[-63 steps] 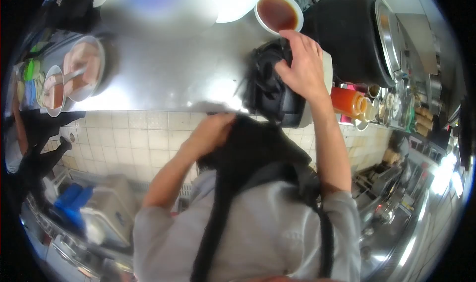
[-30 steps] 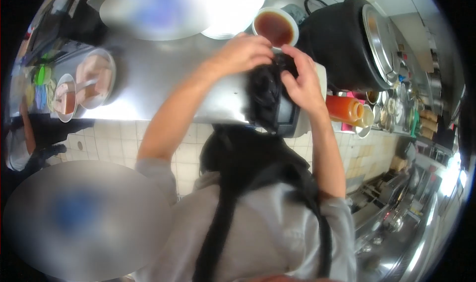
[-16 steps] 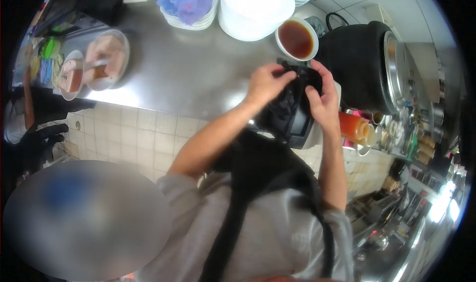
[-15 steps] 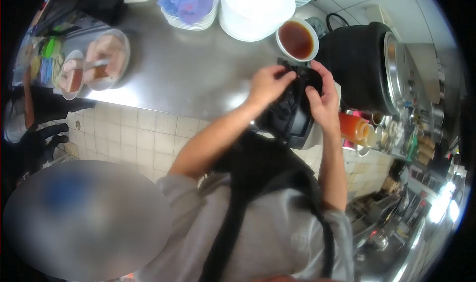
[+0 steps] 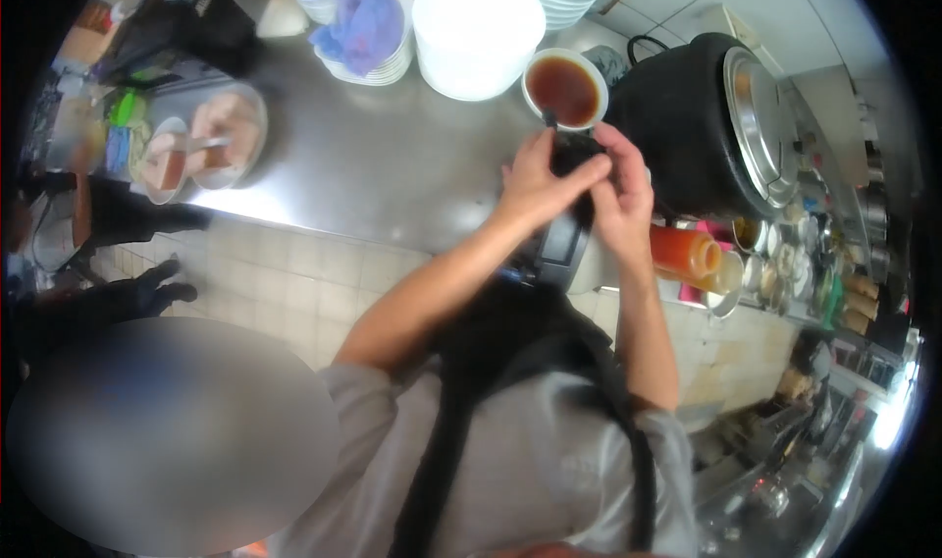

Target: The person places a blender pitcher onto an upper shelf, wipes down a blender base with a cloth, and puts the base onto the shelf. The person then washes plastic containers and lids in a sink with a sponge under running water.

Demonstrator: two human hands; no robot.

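My left hand (image 5: 533, 183) is closed on a small glossy black item (image 5: 577, 150), its thumb reaching across toward the other hand. On the item's right side my right hand (image 5: 624, 187) curls its fingers and thumb around it. What the item is, I cannot make out, as both hands cover much of it. Just below them, near my apron, is a black device with a grey panel (image 5: 561, 242). A white bowl of reddish-brown liquid (image 5: 563, 89) stands right beyond my fingertips.
Stacked white bowls (image 5: 478, 38) and a purple cloth (image 5: 369, 30) line the steel counter's (image 5: 334, 165) far side. A black soup warmer (image 5: 687, 116) and an orange bottle (image 5: 682, 252) are at right. Containers of pale pieces (image 5: 228, 136) sit left; another person's dark legs (image 5: 137, 273) show there.
My hands have drawn closer together on the black item, the left thumb now crossing toward the right hand. The black material seen spread below the hands is mostly covered now. The view has shifted slightly.
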